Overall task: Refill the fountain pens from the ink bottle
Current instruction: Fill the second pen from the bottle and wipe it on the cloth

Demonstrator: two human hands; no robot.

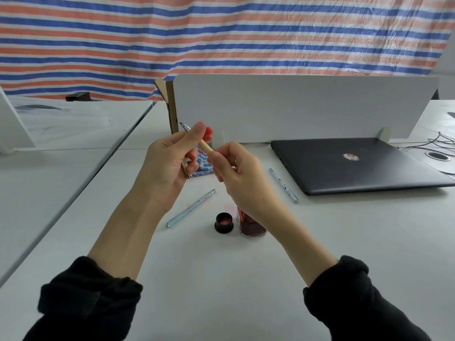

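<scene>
My left hand (170,159) is raised above the desk and grips a fountain pen section whose silver nib (184,126) points up-left past my fingers. A metal piece (185,169) also shows below that palm. My right hand (234,168) pinches a pale tube (206,146) that runs up toward the left fingertips, which are stained red. Below my right wrist stands the open bottle of red ink (251,223), partly hidden. Its black cap (223,222) lies upside down beside it. Two light blue pens lie on the desk: one (191,207) at left, one (283,185) at right.
A shut dark laptop (357,166) sits at the right against a white divider (295,107). A blue patterned cloth (203,166) lies behind my hands. Cardboard (170,104) leans at the divider's left end. Cables (440,141) trail at far right.
</scene>
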